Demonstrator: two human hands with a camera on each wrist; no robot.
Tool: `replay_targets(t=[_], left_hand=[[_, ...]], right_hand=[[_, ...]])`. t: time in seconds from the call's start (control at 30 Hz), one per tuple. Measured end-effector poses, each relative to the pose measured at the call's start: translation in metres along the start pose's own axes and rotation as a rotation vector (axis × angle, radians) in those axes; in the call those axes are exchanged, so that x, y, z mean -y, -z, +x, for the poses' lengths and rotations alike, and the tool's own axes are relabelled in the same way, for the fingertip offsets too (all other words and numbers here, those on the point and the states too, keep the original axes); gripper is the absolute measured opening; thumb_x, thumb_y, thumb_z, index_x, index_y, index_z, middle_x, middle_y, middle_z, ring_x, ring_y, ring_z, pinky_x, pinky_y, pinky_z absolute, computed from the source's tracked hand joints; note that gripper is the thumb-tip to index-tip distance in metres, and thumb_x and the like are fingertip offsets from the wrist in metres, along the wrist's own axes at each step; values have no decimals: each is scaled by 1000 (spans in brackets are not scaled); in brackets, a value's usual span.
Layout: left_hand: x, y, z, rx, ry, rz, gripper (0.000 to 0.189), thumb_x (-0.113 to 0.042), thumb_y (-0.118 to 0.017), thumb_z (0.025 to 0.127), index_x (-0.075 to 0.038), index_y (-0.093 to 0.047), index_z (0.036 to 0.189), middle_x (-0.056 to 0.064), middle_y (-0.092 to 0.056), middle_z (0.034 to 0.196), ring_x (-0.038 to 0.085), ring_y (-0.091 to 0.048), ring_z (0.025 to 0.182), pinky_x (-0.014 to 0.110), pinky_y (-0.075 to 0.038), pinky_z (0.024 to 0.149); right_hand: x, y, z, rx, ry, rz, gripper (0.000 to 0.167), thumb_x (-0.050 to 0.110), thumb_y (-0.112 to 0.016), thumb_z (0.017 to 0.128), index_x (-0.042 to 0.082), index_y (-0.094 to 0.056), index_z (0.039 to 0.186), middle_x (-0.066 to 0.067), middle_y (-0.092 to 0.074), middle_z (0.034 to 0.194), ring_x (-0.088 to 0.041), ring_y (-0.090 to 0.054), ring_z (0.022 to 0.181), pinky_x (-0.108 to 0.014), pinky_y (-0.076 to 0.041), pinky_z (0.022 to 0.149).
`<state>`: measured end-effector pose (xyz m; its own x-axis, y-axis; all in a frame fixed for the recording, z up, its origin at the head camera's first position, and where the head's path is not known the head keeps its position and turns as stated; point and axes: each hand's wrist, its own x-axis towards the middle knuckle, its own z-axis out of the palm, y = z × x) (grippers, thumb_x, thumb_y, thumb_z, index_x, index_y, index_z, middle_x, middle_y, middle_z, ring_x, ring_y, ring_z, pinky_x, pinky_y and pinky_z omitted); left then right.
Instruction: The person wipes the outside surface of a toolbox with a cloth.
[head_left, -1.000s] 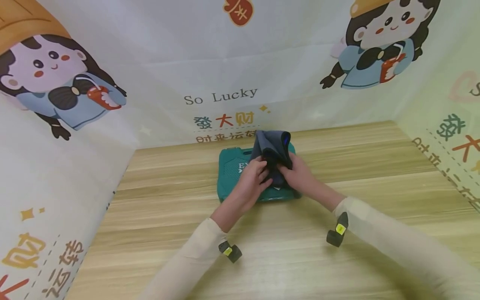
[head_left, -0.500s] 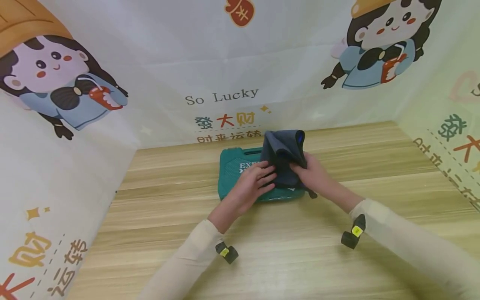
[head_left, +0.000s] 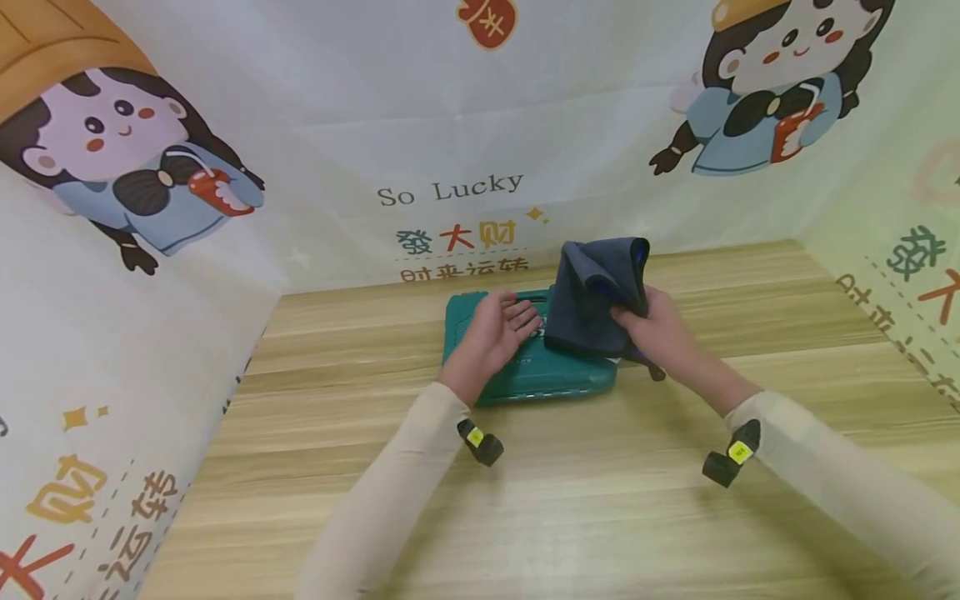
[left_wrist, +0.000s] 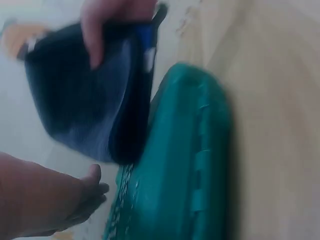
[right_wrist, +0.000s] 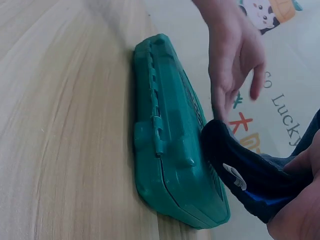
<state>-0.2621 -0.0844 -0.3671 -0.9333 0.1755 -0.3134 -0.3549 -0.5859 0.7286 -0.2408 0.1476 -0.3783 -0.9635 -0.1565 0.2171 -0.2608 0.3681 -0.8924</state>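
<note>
My right hand (head_left: 663, 333) grips a dark blue folded cloth (head_left: 592, 304) at its right side, thumb on the near face. Black edging runs round the cloth, and brighter blue shows inside its fold. A small white label is visible on it in the right wrist view, where the cloth (right_wrist: 232, 160) hangs beside the case. Beneath lies a teal plastic carry case (head_left: 551, 379) with white lettering, partly covered by cloth and hand. Over its left part is my left hand (head_left: 495, 333), fingers loosely bent and holding nothing. The left wrist view shows this hand (left_wrist: 55, 200) apart from the cloth.
The case rests flat on a wood-grain table (head_left: 360, 467), near its back edge. Behind and at both sides stands a white printed cloth backdrop (head_left: 337, 150). A small black camera (head_left: 480, 442) sits on each sleeve cuff.
The right hand has carried the cloth rightward and a little upward. My left hand has come off the cloth and shifted left over the case, uncovering more of its front.
</note>
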Motion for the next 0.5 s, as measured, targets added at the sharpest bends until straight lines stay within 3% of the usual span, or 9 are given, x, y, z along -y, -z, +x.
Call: replay_targets(t=[0.1,0.2,0.33,0.43,0.47,0.5], left_hand=[[-5,-4,18,-60,40,-152,65,-9,-36,108,0,1,161,24,-7,166,35,-15,151,39,-26,117],[-10,-7,32,-103,67,-318,67,-10,-35,110,-7,6,162,23,1,166,35,-8,152,40,-20,119],[-15,-8,46,-191,56,-507,67,-12,-36,111,-15,4,164,19,7,167,35,-1,152,42,-15,120],[-19,-8,52,-250,23,-534,60,-9,-39,110,-13,-12,164,15,8,168,35,2,152,46,-14,120],[-19,-6,53,-252,-8,-403,60,-7,-46,108,-10,-20,162,17,2,168,36,-4,152,47,-19,119],[-20,-6,55,-259,-15,-386,57,-6,-46,108,-10,-25,161,16,2,168,36,-3,152,49,-18,119]], right_hand=[[1,4,0,-8,-25,5,22,-1,-55,98,-17,-58,113,-33,-64,112,-39,-63,102,-43,-50,90],[2,7,-1,-4,-48,17,25,0,-54,100,-17,-57,117,-33,-63,115,-39,-63,105,-41,-50,91],[2,8,-2,0,-69,33,27,2,-55,100,-17,-56,120,-32,-63,117,-38,-63,106,-37,-50,89],[1,7,-2,-5,-70,25,27,3,-55,100,-17,-57,119,-32,-64,116,-37,-63,104,-33,-50,86],[0,7,-2,-7,-69,23,27,3,-55,100,-17,-57,119,-32,-64,116,-37,-63,104,-33,-50,86],[0,7,-2,-10,-67,22,27,2,-55,100,-17,-57,118,-32,-64,115,-37,-63,103,-33,-50,85]])
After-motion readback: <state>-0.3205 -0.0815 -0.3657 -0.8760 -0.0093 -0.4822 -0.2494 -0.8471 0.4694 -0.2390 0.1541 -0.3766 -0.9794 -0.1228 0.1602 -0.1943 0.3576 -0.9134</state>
